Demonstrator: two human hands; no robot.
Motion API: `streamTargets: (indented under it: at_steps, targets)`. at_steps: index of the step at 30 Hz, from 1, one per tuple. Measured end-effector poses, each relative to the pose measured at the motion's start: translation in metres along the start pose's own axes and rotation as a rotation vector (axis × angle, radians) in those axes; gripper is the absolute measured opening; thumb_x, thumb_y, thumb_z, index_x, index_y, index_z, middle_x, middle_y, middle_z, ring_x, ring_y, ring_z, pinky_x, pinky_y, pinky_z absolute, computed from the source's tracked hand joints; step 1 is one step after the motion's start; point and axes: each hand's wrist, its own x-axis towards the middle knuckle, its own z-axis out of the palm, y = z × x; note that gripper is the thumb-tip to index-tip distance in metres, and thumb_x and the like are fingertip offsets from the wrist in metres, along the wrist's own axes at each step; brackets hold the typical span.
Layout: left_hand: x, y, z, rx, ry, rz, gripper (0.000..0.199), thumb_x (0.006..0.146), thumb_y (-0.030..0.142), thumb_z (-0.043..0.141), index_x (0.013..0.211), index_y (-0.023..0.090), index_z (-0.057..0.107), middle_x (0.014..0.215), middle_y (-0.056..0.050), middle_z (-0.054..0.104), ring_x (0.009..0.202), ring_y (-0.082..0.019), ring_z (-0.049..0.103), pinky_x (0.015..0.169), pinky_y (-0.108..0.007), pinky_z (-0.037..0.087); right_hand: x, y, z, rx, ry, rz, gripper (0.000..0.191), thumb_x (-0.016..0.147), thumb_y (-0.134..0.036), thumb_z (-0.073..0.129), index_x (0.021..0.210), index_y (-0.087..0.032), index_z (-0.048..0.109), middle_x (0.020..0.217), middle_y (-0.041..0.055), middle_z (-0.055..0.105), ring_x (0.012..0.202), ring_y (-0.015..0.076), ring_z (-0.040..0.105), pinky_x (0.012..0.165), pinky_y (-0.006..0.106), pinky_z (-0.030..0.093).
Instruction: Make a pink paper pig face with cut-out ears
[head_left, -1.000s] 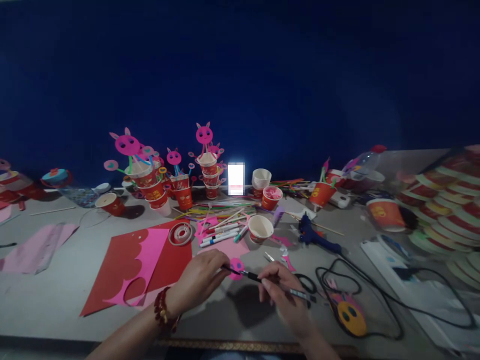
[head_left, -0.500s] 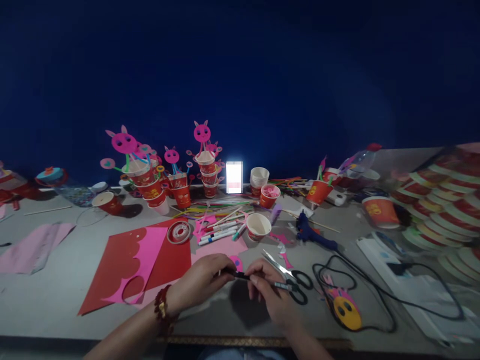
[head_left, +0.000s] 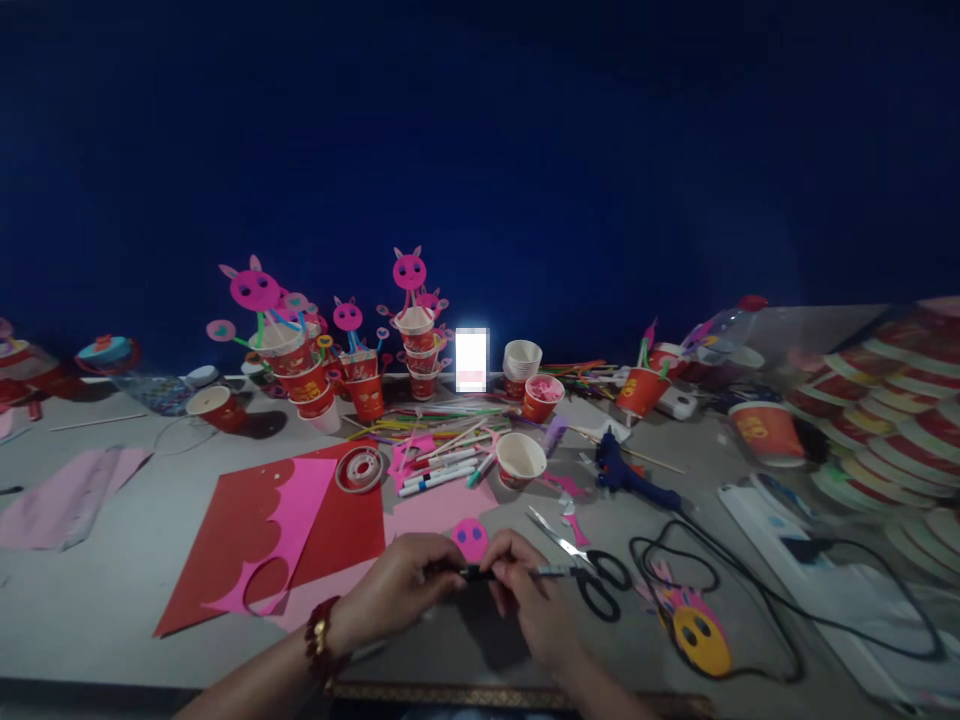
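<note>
My left hand (head_left: 409, 585), a beaded bracelet at its wrist, pinches the dark end of a marker pen (head_left: 555, 571). The pen's grey-white barrel passes through the closed fingers of my right hand (head_left: 529, 590) and sticks out to the right. Whether its cap is loose cannot be made out. Just beyond my fingertips lies a pink round face cutout (head_left: 470, 539) with two purple eyes. Scissors (head_left: 589, 565) with black handles lie open beside my right hand. Further back are several white markers (head_left: 439, 473) and a paper cup (head_left: 520, 462).
Red card (head_left: 202, 560) with a cut pink sheet lies at left, near a tape roll (head_left: 359, 468). A blue glue gun (head_left: 630, 475) and its black cable lie at right, around a yellow face cutout (head_left: 701, 642). Decorated cups (head_left: 365, 395) stand behind; stacked cups (head_left: 885, 400) fill the right.
Both hands have dropped slightly towards me with the pen still between them. More of the pink face cutout shows now. The whole view has shifted a little.
</note>
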Motion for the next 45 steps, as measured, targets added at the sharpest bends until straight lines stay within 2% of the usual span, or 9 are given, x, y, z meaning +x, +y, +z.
streamTargets:
  at_steps: [3,5,9,13,15,19,23,32,45]
  targets:
    - [-0.008,-0.025,-0.023,0.162,0.086,0.079,0.016,0.096,0.025,0.054,0.099,0.021,0.069,0.092,-0.004,0.071,0.085,-0.017,0.065,0.077,-0.025,0.049,0.004,0.001,-0.001,-0.123,-0.100,0.049,0.034,0.088,-0.044,0.060,0.113,-0.021,0.057,0.056,-0.0057,0.056,0.047,0.0116,0.043,0.046,0.022,0.031]
    - [-0.016,-0.047,-0.041,0.338,0.172,0.071,0.020,0.099,0.026,0.049,0.102,0.022,0.068,0.102,-0.006,0.069,0.093,-0.020,0.065,0.083,-0.029,0.051,0.006,0.003,-0.009,-0.183,-0.071,0.046,0.049,0.088,-0.049,0.061,0.126,-0.020,0.052,0.060,-0.0035,0.061,0.047,0.0123,0.044,0.046,0.023,0.032]
    - [-0.029,-0.089,-0.065,0.677,0.319,0.080,0.027,0.101,0.027,0.043,0.101,0.021,0.069,0.104,-0.010,0.067,0.098,-0.024,0.064,0.087,-0.038,0.054,0.005,0.004,-0.033,-0.300,0.099,0.015,0.043,0.089,-0.056,0.056,0.105,-0.017,0.066,0.058,-0.0012,0.059,0.045,0.0121,0.042,0.043,0.023,0.030]
    - [-0.031,-0.105,-0.067,0.845,0.274,0.053,0.026,0.099,0.023,0.046,0.096,0.023,0.071,0.100,-0.008,0.067,0.092,-0.024,0.063,0.086,-0.041,0.054,0.001,0.004,-0.048,-0.349,0.182,-0.024,0.043,0.089,-0.057,0.055,0.098,-0.017,0.069,0.049,-0.0056,0.046,0.043,0.0122,0.041,0.043,0.023,0.031]
    - [-0.028,-0.106,-0.065,0.878,0.264,0.048,0.021,0.097,0.024,0.050,0.098,0.022,0.071,0.102,-0.010,0.067,0.094,-0.026,0.063,0.087,-0.043,0.054,-0.002,0.006,-0.052,-0.393,0.213,-0.030,0.043,0.090,-0.056,0.055,0.100,-0.017,0.069,0.047,-0.0075,0.040,0.041,0.0123,0.040,0.042,0.023,0.030]
    - [-0.022,-0.109,-0.063,0.922,0.252,0.031,0.021,0.095,0.028,0.056,0.109,0.019,0.068,0.110,-0.012,0.067,0.102,-0.029,0.061,0.089,-0.044,0.053,-0.008,0.010,-0.067,-0.506,0.270,-0.056,0.043,0.092,-0.055,0.052,0.105,-0.018,0.069,0.049,-0.0060,0.043,0.042,0.0133,0.042,0.042,0.024,0.031]
    - [-0.018,-0.108,-0.063,0.900,0.228,0.010,0.018,0.094,0.029,0.057,0.103,0.019,0.069,0.106,-0.011,0.069,0.101,-0.029,0.062,0.090,-0.044,0.052,-0.012,0.013,-0.079,-0.634,0.263,-0.074,0.040,0.094,-0.053,0.050,0.103,-0.019,0.070,0.048,-0.0055,0.045,0.043,0.0141,0.045,0.045,0.024,0.035]
    - [0.018,-0.076,-0.058,0.806,0.219,0.038,0.022,0.099,0.020,0.046,0.092,0.019,0.067,0.093,-0.008,0.067,0.091,-0.023,0.061,0.085,-0.038,0.048,-0.016,0.010,-0.061,-0.726,0.242,-0.156,0.037,0.094,-0.053,0.051,0.097,-0.024,0.074,0.056,0.0022,0.063,0.052,0.0207,0.061,0.048,0.026,0.046]
    - [0.055,-0.071,-0.045,0.877,0.186,0.002,0.017,0.096,0.018,0.051,0.099,0.018,0.067,0.099,-0.010,0.068,0.097,-0.026,0.060,0.088,-0.040,0.047,-0.018,0.015,-0.062,-0.804,0.217,-0.207,0.037,0.096,-0.051,0.050,0.097,-0.023,0.074,0.073,0.0071,0.074,0.063,0.0226,0.067,0.055,0.028,0.051]
